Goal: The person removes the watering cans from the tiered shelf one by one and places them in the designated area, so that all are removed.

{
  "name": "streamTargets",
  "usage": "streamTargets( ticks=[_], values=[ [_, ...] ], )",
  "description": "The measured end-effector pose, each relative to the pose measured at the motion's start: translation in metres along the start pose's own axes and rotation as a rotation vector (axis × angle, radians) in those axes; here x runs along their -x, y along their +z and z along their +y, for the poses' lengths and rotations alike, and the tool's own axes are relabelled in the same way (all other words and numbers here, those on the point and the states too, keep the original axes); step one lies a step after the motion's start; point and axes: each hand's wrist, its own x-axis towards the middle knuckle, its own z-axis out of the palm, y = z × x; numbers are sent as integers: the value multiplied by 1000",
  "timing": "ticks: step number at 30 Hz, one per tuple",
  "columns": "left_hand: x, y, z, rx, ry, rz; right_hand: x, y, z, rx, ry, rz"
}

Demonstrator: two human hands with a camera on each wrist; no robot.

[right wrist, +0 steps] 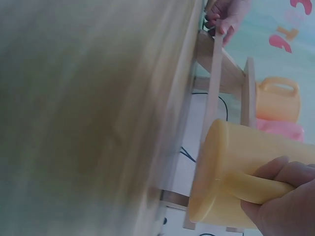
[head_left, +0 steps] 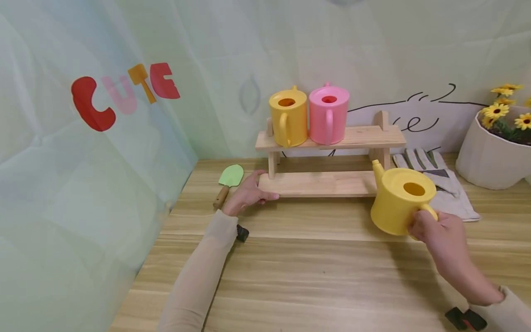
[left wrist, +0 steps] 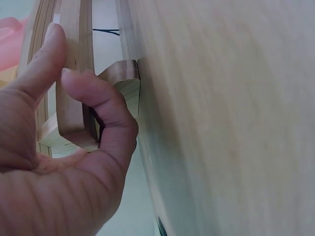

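Note:
A two-tier wooden shelf (head_left: 323, 183) stands against the back wall. My left hand (head_left: 250, 191) grips the left end of its lower board; in the left wrist view the thumb and curled fingers go round the board (left wrist: 76, 110). By its handle, my right hand (head_left: 441, 233) holds a yellow watering can (head_left: 394, 207) in front of the shelf's right end, spout pointing up and away. On the upper board, another yellow watering can (head_left: 289, 122) sits at the left, with a pink watering can (head_left: 329, 115) beside it.
Left of the shelf lies a small trowel (head_left: 230, 176) with a green blade and wooden handle. Grey-white gloves (head_left: 454, 198) lie behind the held can. At the far right stands a white pot (head_left: 489, 152) of yellow flowers. Letters decorate the left wall.

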Motion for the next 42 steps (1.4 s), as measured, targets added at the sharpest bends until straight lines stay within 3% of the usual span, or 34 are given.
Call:
streamTargets(
  ticks=[4,15,27,42],
  values=[
    [-1,0,-2,5,-1,1,2,3,5,-79,24,-10],
    [0,0,-1,-4,1,3,7,5,11,71,47,-32],
    [0,0,-2,-2,-2,-1,8,5,16,79,53,-41],
    [-1,0,-2,-2,-3,0,11,4,20,79,39,-126]
  ],
)
